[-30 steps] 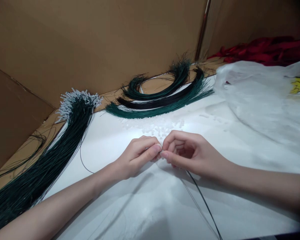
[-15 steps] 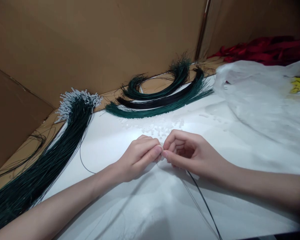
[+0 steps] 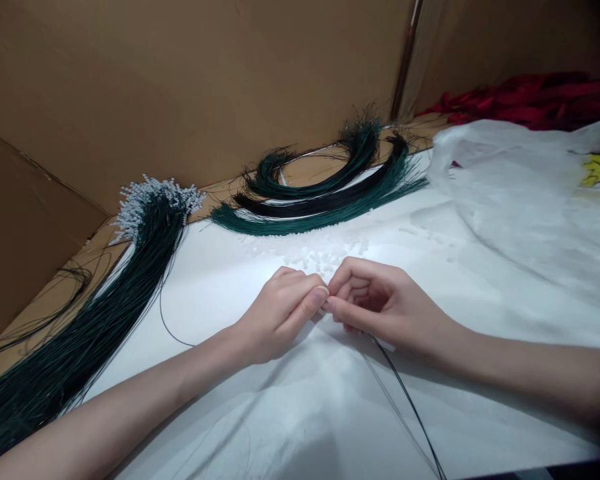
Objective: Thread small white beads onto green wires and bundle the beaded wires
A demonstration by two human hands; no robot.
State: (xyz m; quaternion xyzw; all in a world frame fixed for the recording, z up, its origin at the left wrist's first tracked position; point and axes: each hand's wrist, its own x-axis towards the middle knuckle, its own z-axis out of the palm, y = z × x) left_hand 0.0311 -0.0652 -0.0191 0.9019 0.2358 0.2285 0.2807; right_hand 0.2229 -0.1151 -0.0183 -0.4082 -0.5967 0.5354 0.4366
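Observation:
My left hand (image 3: pixel 280 313) and my right hand (image 3: pixel 375 303) meet fingertip to fingertip over a white sheet (image 3: pixel 330 413). Both are closed in a pinch. A thin dark green cord (image 3: pixel 405 400) runs from my right fingers down toward the bottom edge; another stretch of thin cord (image 3: pixel 167 327) curves out left of my left wrist. What sits between the left fingertips is too small to make out. Small clear beads (image 3: pixel 320 253) lie scattered just beyond my hands.
A long bundle of green cords with white tips (image 3: pixel 105 313) lies at the left. Curved green and black cord bundles (image 3: pixel 325 193) rest at the back. A clear plastic bag (image 3: pixel 530 200) and red ribbons (image 3: pixel 530 100) are at the right. Cardboard walls (image 3: pixel 180 87) close in the back.
Both hands have shifted very slightly to the right and pressed closer together; the pinch stays the same.

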